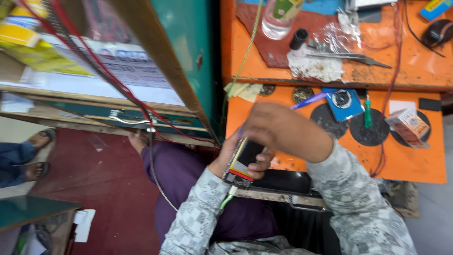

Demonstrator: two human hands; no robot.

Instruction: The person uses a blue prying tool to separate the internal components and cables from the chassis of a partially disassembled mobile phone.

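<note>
Orange covered the tabletop (415, 160), and just off its near edge the person held a small dark phone-like device (241, 163) over the lap. The left hand (231, 158) gripped the device, fingers closed round its lower end, thumb across its face, while a green cable (227, 198) hung from its bottom. The right hand (278, 127) lay over the device's top end; whether its fingers were closed could not be told, since they were hidden and blurred. A black tray (283, 182) sat below the hands at the near edge. On the tabletop, towards the far edge, lay tweezers (358, 57) beside a crumpled white tissue (314, 66) and a clear glass (276, 23). A green screwdriver (368, 115) rested nearer the middle, next to a blue square part (343, 101).
</note>
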